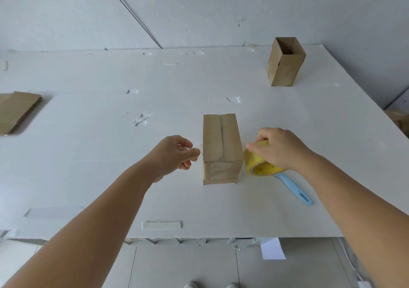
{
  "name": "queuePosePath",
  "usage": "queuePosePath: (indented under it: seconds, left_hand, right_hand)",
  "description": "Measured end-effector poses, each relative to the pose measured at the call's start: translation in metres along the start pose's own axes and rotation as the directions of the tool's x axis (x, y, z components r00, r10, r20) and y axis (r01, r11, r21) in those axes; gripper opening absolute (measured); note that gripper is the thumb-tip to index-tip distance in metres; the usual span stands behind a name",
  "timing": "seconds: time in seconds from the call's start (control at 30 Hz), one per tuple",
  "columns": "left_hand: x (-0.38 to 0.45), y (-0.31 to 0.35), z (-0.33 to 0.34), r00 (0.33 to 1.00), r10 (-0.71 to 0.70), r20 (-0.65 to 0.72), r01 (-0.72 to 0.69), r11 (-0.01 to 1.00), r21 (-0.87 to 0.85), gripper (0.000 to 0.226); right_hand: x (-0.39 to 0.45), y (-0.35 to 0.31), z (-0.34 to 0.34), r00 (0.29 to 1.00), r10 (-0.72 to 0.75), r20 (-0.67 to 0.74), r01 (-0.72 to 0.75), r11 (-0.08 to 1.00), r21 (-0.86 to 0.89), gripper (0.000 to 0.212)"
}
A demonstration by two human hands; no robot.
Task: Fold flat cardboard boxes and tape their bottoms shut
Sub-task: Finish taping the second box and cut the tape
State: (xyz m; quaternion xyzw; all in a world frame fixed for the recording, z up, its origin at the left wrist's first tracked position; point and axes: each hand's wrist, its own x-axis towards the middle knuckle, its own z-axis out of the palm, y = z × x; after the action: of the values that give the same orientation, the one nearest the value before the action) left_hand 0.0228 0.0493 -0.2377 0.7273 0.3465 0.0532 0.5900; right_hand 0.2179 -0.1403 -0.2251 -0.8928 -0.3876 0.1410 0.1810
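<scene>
**What the view hides or cuts off**

The right hand [279,148] covers much of the yellow tape roll [257,162], whose label print is too small to read. The roll hides the blue handle's [293,189] head. The flat cardboard stack [17,112] runs off the left edge. Brown boxes [398,119] at the right edge are blurred.

Box [222,148]: brown cardboard, matt, slick tape strip along top seam. Far box [285,63]: same matt cardboard. Flat cardboard stack [16,111]: matt brown. Tape roll [257,163]: glossy yellow plastic. Blue handle [294,189]: smooth plastic. Table [110,166]: matt white, scuffed, tape scraps stuck on.
</scene>
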Motion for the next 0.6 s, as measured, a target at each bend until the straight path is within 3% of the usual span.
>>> queuePosePath:
  seconds: [0.17,0.27,0.4,0.47,0.53,0.6]
  left_hand:
    - [0.001,-0.01,0.007,0.99,-0.045,0.13,0.059,0.993,-0.106,0.015]
    - [0.002,-0.01,0.006,0.985,-0.104,0.136,0.126,0.978,-0.166,0.027]
    - [-0.006,-0.01,0.007,0.976,-0.21,0.064,0.204,0.974,0.094,0.056]
    - [-0.008,-0.01,0.013,0.989,-0.136,-0.066,0.144,0.98,0.137,0.042]
    - [-0.01,-0.006,0.017,0.974,0.011,-0.226,0.014,0.994,0.108,0.015]
    - [-0.014,0.001,0.022,0.973,0.071,-0.22,-0.066,0.997,0.03,0.01]
  right_hand:
    - [0.0,0.004,0.019,1.0,0.003,0.026,-0.008,0.984,0.176,0.032]
    - [0.001,0.004,0.021,1.0,0.007,0.016,-0.01,0.983,0.184,0.031]
    - [0.001,0.006,0.021,1.0,0.003,0.01,-0.004,0.984,0.177,0.03]
    - [0.001,0.006,0.021,1.0,0.004,0.008,-0.005,0.985,0.172,0.03]
    - [0.002,0.005,0.023,1.0,0.002,0.005,-0.003,0.988,0.156,0.03]
    - [0.003,0.003,0.024,1.0,0.006,0.001,-0.006,0.988,0.152,0.03]
